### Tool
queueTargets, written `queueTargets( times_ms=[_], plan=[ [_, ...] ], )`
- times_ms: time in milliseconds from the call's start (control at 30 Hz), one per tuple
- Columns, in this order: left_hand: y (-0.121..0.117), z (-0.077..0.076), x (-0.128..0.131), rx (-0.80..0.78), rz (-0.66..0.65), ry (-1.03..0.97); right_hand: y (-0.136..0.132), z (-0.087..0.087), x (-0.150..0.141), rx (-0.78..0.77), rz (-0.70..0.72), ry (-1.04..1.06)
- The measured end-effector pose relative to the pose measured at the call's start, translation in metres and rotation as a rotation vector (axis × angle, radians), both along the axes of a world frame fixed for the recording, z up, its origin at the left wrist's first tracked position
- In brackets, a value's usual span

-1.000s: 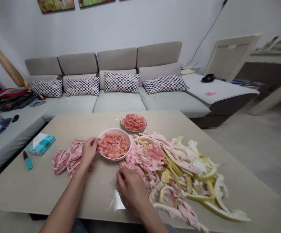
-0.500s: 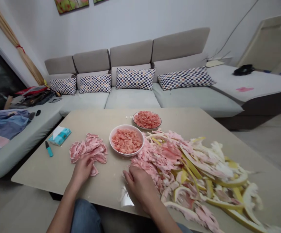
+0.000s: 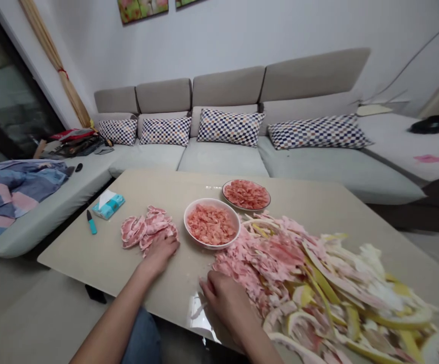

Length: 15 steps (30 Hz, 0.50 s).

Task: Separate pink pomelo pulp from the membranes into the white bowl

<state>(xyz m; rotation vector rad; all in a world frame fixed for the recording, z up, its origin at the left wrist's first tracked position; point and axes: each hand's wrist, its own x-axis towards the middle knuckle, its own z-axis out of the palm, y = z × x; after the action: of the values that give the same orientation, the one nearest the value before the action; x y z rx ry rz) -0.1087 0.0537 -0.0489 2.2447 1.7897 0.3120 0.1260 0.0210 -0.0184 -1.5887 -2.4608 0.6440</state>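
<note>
On the pale table lies a small pile of peeled pomelo segments (image 3: 149, 230), pink and still in their membrane. My left hand (image 3: 162, 253) rests at the pile's near right edge, its fingers bent over a segment mostly hidden beneath them. My right hand (image 3: 229, 298) is curled closed, low over the table beside the peel heap; whatever is inside it is hidden. Between and beyond both hands stands a white bowl (image 3: 186, 226) full of loose pink pomelo flesh. Behind it, a dark-rimmed plate (image 3: 268, 200) carries more flesh.
A large heap of pomelo peel and pink membrane (image 3: 329, 283) spreads across the table's right side. Toward the left lie a tissue pack (image 3: 109, 206) and a small knife with a teal handle (image 3: 91, 226). A grey sofa (image 3: 223, 156) with checked cushions runs behind the table.
My left hand has shifted right across the segment pile to its near right edge. My right hand stays closed beside the peel. The whole view has swung toward the left.
</note>
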Motion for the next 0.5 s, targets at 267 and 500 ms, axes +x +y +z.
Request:
queueTargets(
  times_ms=[267, 500],
  plan=[
    [0.004, 0.006, -0.017, 0.072, -0.019, -0.064, -0.001, -0.007, -0.001, 0.006, 0.001, -0.016],
    [-0.002, 0.016, -0.017, 0.075, -0.038, -0.202, -0.004, -0.001, -0.003, 0.034, 0.016, 0.0]
  ],
)
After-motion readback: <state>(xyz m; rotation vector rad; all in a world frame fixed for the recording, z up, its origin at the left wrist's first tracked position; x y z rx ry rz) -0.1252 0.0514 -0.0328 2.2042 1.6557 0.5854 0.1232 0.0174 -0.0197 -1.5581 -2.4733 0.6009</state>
